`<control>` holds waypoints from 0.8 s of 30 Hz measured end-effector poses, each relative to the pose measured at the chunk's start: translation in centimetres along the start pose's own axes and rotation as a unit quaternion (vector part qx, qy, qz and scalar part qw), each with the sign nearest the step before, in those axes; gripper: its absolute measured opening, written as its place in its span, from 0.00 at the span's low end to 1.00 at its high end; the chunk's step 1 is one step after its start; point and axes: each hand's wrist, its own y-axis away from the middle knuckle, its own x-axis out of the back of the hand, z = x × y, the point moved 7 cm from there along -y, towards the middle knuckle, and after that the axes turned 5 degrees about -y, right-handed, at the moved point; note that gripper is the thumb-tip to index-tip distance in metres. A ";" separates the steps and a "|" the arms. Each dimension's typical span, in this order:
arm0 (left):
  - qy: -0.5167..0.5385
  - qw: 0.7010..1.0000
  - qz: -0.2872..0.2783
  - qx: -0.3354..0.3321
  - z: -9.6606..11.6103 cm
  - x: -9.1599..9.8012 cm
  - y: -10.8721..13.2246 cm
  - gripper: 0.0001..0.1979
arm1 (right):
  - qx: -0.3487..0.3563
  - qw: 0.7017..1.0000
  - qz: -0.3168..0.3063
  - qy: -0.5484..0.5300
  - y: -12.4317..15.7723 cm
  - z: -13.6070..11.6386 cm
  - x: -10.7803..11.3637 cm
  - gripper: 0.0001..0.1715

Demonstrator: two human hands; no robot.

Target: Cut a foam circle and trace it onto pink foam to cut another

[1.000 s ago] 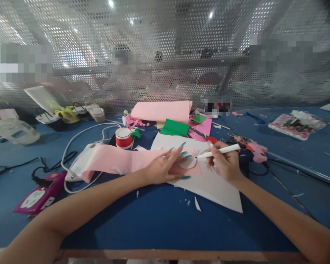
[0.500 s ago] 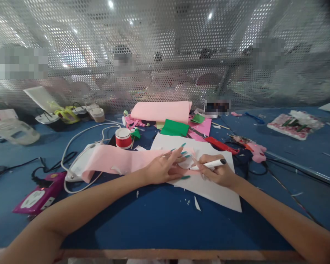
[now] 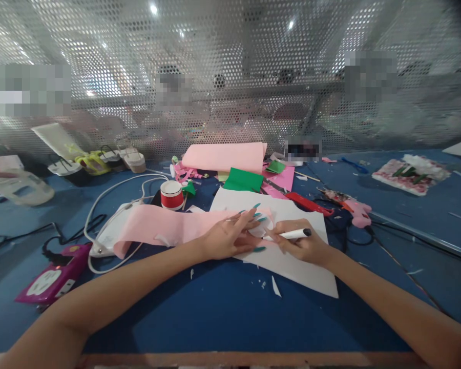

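My left hand (image 3: 230, 237) lies with fingers spread on a long pink strip (image 3: 165, 225) of paper or felt, pressing it against a white sheet (image 3: 299, 271). In my right hand (image 3: 301, 243) is a white marker (image 3: 290, 234) with a black end, its tip low against the pink strip beside my left fingers. A small white piece (image 3: 267, 221) sits between the two hands, partly covered by fingers. Whatever mark the tip makes is too small to see.
A red-and-white cup (image 3: 172, 196) stands left of the sheet, by a white power strip (image 3: 111, 233) and a purple device (image 3: 56, 277). Behind are green sheets (image 3: 244, 179) and a pink roll (image 3: 225, 156). A pink glue gun (image 3: 357, 211) lies right. A perforated metal screen (image 3: 230, 113) rises behind.
The marker and my right hand have shifted slightly left along the pink strip. My left hand stays spread in place. At the far left edge, something reaches in by the clear plastic container.
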 end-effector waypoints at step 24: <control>0.030 0.999 -0.009 0.019 -0.7 -0.2 0.0 0.47 | -0.060 0.995 0.042 -0.061 0.2 1.7 0.8 0.21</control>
